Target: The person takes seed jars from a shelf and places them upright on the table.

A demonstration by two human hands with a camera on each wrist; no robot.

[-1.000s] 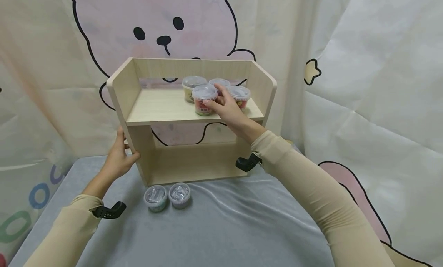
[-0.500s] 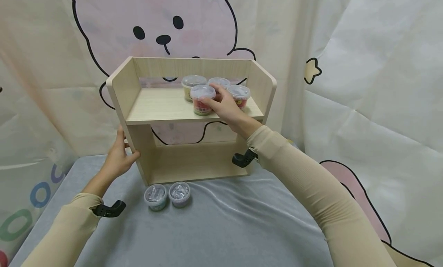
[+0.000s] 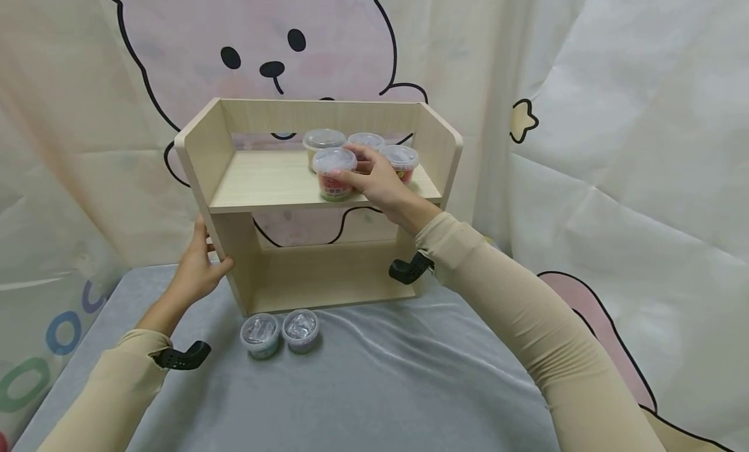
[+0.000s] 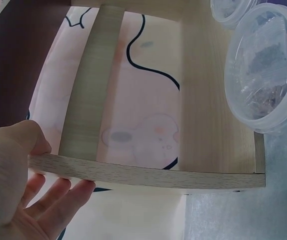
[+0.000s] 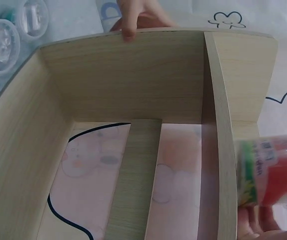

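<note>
With thumb and fingers, my right hand [image 3: 380, 182] holds a clear-lidded plastic tub [image 3: 335, 173] with a red and green label at the front of the upper shelf. The right wrist view shows that tub [image 5: 271, 170] close to the shelf board, fingers beneath it in the picture. Behind it is a yellowish tub [image 3: 322, 140]; a partly hidden tub [image 3: 365, 140] and a red-labelled tub [image 3: 400, 162] stand beyond my fingers. My left hand [image 3: 196, 266] grips the left side panel of the wooden shelf unit [image 3: 236, 250], thumb inside and fingers outside, seen in the left wrist view.
Two clear-lidded tubs, one greenish [image 3: 260, 335] and one greyish [image 3: 301, 330], stand on the grey cloth [image 3: 351, 387] before the unit's lower left corner. A printed curtain [image 3: 468, 68] hangs behind. The upper shelf's left part [image 3: 257, 179] is bare board.
The tub in my right hand has shifted a little left and toward the shelf's front edge, the hand moving with it. My left hand stays on the side panel.
</note>
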